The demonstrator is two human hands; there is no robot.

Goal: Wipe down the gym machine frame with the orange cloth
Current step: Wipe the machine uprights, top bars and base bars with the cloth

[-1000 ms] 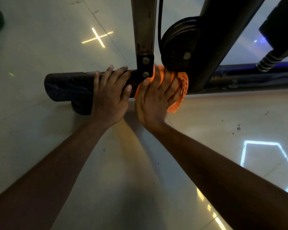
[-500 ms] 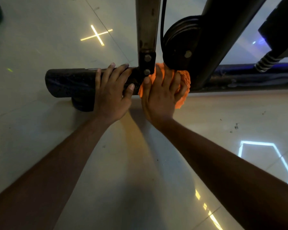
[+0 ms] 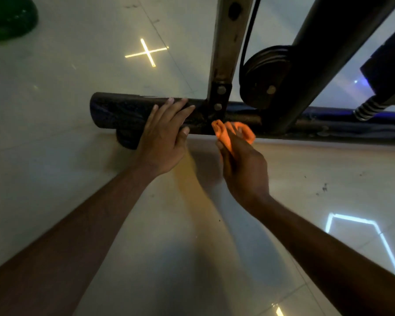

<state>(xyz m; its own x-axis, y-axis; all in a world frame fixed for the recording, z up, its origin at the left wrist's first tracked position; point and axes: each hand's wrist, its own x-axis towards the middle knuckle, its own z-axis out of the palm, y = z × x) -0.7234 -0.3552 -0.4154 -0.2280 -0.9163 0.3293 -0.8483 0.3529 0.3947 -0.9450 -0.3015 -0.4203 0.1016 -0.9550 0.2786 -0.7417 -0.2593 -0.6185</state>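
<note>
item: orange cloth (image 3: 233, 133), bunched, pinched in the right hand (image 3: 242, 163) grip, at the near face of the base bar (image 3: 242, 120) of the gym machine frame, just right of the bolted upright (image 3: 226, 53). left hand (image 3: 163, 137): fingers straight, flat on the bar's left end, grip apart. pulley (image 3: 265, 76) and cable (image 3: 249, 30) close above. risk, judged: loose cloth folds snagging on bolts or pulley; knuckles knocking the bracket.

Both forearms were bare to the frame's lower edge, with no sleeve in view. The left hand (image 3: 163, 142) and the right hand (image 3: 244, 165) were ungloved. Short nails showed on the left fingers (image 3: 170, 103).
</note>
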